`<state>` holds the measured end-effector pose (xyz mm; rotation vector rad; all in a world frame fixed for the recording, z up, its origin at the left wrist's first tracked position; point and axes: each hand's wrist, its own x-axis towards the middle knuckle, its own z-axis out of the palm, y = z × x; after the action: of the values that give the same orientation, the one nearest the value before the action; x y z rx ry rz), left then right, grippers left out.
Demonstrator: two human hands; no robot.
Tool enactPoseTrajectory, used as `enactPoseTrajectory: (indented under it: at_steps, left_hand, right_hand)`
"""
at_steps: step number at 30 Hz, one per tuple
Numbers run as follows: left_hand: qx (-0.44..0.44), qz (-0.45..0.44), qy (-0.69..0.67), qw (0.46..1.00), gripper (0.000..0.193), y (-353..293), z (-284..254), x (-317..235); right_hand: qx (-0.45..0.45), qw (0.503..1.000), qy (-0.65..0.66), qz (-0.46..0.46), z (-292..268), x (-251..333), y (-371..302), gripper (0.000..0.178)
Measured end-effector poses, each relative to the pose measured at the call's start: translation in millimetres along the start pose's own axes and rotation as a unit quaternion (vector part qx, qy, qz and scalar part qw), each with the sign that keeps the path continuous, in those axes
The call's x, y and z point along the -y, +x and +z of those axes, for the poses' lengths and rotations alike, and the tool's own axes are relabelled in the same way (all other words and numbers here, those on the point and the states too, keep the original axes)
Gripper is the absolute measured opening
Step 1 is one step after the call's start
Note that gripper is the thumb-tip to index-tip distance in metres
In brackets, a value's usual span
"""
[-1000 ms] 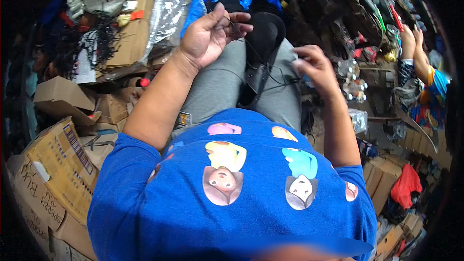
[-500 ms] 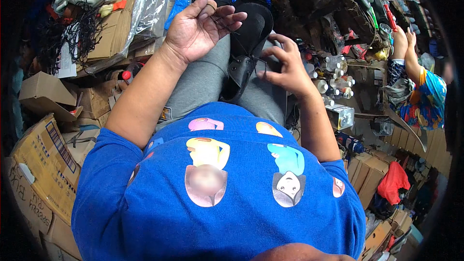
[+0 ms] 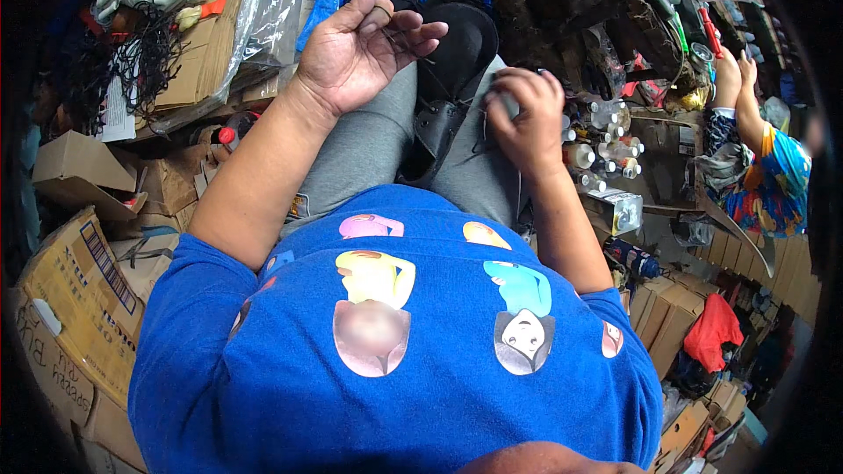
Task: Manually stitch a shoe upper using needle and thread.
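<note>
A black leather shoe (image 3: 435,132) lies in my lap between my grey-trousered thighs, its opening toward me and its dark sole part (image 3: 465,39) stretching away. My left hand (image 3: 364,48) is raised palm up to the left of it, fingers half curled. A thin dark cord crosses its index finger and runs among the fingers. To the right of the shoe, over my right thigh, my right hand (image 3: 531,118) has bent fingers drawn together with the thumb. Motion blurs its fingertips, and what they pinch is hidden.
Flattened cardboard under clear plastic (image 3: 277,17) and tangled black cords (image 3: 145,61) lie at the far left. Cardboard boxes (image 3: 83,167) crowd my left side. Several small bottles (image 3: 615,145) stand at my right. Beyond them is another person's arm (image 3: 746,101).
My right hand has moved away from the shoe, slightly right and down, and its spread fingers have drawn together. My left hand stays almost in place.
</note>
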<state>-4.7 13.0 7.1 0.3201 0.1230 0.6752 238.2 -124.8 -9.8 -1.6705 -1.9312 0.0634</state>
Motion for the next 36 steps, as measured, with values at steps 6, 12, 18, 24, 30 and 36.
enactPoseTrajectory:
  at_steps: [6,12,18,24,30,36]
  left_hand:
    - [-0.006,-0.004,0.009,1.0,0.046,2.7,1.6,0.4]
    - [-0.033,-0.007,0.025,0.999,0.046,1.7,-1.8,-1.4]
    - [-0.06,-0.011,0.049,0.997,0.046,2.7,1.4,0.2]
    - [-0.144,-0.033,0.135,0.98,0.047,-1.0,-7.5,-10.4]
    - [-0.222,-0.063,0.228,0.946,0.042,1.4,-31.0,-26.8]
    - [-0.221,0.175,0.857,0.431,0.034,-49.3,32.3,-47.2]
  right_hand:
    - [-0.177,0.807,0.465,0.317,12.0,-38.1,17.0,0.02]
    - [0.122,0.968,0.217,0.034,-6.3,-18.6,7.9,0.038]
    - [-0.12,0.809,0.461,0.343,9.6,-19.1,26.3,0.029]
    - [0.043,0.419,0.876,0.236,-7.3,-16.8,3.0,0.051]
    - [0.02,0.56,0.759,0.331,-14.1,-26.7,-37.7,0.045]
    - [0.115,0.831,0.332,0.432,-68.4,-56.4,-49.6,0.059]
